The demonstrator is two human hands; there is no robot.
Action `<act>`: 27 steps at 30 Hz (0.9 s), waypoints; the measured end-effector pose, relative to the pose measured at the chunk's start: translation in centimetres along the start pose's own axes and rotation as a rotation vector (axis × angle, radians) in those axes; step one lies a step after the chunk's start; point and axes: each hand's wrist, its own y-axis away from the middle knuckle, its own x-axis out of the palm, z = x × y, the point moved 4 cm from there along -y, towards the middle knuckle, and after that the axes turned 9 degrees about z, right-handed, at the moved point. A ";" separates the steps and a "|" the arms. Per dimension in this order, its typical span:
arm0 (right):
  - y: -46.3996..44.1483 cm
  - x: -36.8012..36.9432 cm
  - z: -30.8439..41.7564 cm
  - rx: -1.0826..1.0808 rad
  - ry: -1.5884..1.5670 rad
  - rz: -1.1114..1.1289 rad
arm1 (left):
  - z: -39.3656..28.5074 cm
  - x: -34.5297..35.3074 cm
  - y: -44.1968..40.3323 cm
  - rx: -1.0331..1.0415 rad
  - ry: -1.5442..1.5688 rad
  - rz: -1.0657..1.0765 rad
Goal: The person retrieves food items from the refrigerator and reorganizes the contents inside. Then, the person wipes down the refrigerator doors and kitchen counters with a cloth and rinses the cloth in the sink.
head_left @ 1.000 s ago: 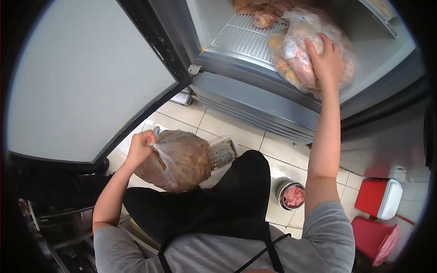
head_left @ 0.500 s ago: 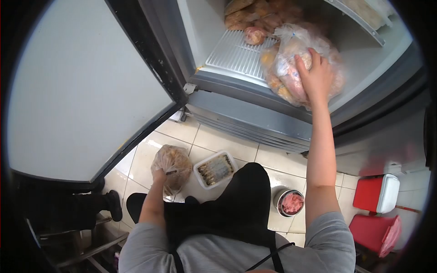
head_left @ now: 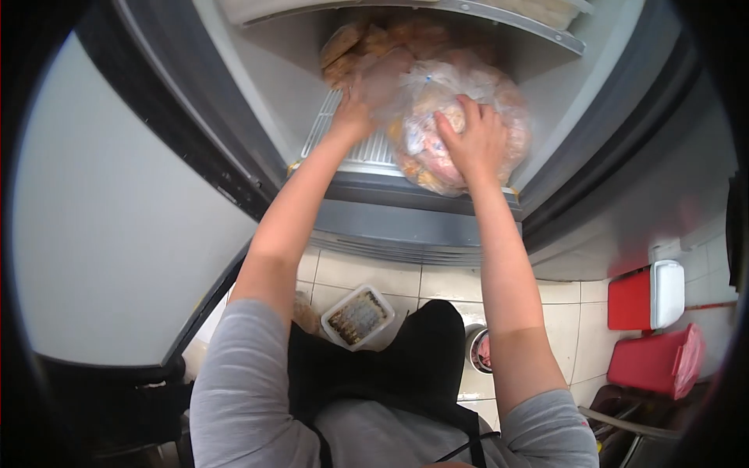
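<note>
Inside the freezer, my right hand [head_left: 473,142] rests with spread fingers on a clear plastic bag [head_left: 427,140] of pinkish and yellowish food. This bag lies against a larger bagged bundle [head_left: 515,117] on the right. My left hand [head_left: 356,115] reaches over the white wire shelf [head_left: 373,150], beside brownish bagged items [head_left: 343,56] at the back left; its fingers are blurred, and their hold is unclear. On the floor, part of a brown-filled bag [head_left: 304,313] shows beyond my left arm.
The open freezer door [head_left: 117,210] stands on the left. A white tray [head_left: 359,317] and a round container of pink food [head_left: 480,349] are on the floor. At right are a red-and-white cooler [head_left: 646,296] and a red bin [head_left: 647,363]. Another shelf [head_left: 515,17] hangs above.
My left hand has let go of the brown-filled bag on the floor and moved up into the freezer. My right hand stays on the clear bag. The view has shifted toward the freezer.
</note>
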 end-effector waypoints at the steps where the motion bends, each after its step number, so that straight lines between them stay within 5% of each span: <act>1: 0.0 0.1 -0.1 0.006 -0.013 0.013 | 0.8 1.8 -2.2 -0.046 -0.110 0.034; 8: 0.1 -0.2 -0.2 0.063 -0.043 0.055 | 3.1 2.9 -5.9 -0.159 0.061 -0.084; 10: 0.0 -0.1 -0.1 0.068 -0.052 0.055 | 5.1 2.5 -7.0 -0.217 1.011 0.567; 11: 0.0 0.0 -0.1 0.064 -0.059 0.041 | 3.9 0.6 -6.9 -0.219 1.007 0.572; 15: 0.1 -0.1 -0.3 0.069 -0.092 0.012 | -2.2 -5.5 -10.2 -0.037 1.494 0.004; 16: 0.3 -0.1 -0.3 0.081 -0.095 0.012 | -1.6 -5.3 -12.0 -0.039 1.488 0.015; 18: 0.1 -0.2 -0.4 0.070 -0.089 0.024 | 0.3 -7.7 -14.6 0.124 0.632 -0.593; 19: 0.1 -0.2 -0.5 0.076 -0.083 0.022 | 1.5 -7.4 -14.9 0.130 0.638 -0.588; 21: 0.1 -0.4 -0.5 0.022 -0.075 -0.040 | 3.3 -6.6 -14.9 0.149 -0.086 -0.584; 22: 0.1 -0.4 -0.5 0.025 -0.069 -0.039 | 4.3 -5.9 -14.9 0.152 -0.080 -0.582; 24: 0.0 -0.3 -0.5 0.026 -0.073 -0.023 | 7.1 -3.8 -14.9 -0.290 0.097 -0.222; 25: 0.1 -0.1 -0.5 0.034 -0.067 -0.024 | 7.1 -3.4 -14.5 -0.282 0.099 -0.216; 27: 0.0 -0.1 -0.6 0.003 -0.085 -0.056 | 8.0 -3.0 -12.8 -0.584 0.174 -0.349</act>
